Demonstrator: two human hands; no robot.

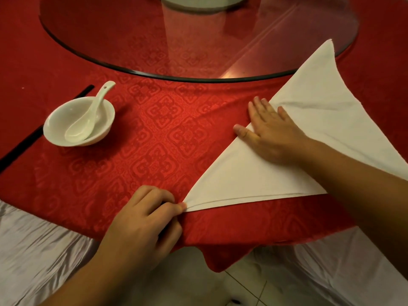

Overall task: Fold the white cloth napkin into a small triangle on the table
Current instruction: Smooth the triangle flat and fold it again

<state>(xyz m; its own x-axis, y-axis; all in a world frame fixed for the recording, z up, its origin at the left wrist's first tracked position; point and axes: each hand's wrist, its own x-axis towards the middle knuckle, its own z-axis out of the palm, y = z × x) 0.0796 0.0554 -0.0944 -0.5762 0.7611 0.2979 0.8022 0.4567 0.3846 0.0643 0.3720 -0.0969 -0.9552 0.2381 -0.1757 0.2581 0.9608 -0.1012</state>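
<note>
The white cloth napkin (247, 177) lies on the red tablecloth (143, 133) as a large triangle, two layers showing along its near edge. Its far tip reaches onto the glass turntable at the upper right. My left hand (143, 224) pinches the napkin's near-left corner between thumb and fingers at the table's front. My right hand (271, 129) lies flat, fingers spread, pressing on the napkin's long left edge near its middle. My right forearm crosses over the napkin's right part and hides it.
A white bowl (55, 127) with a white ceramic spoon (88, 120) in it stands at the left, next to black chopsticks (19, 146). A round glass turntable (110, 47) covers the table's centre. The table's front edge with silvery skirting (37, 250) is near me.
</note>
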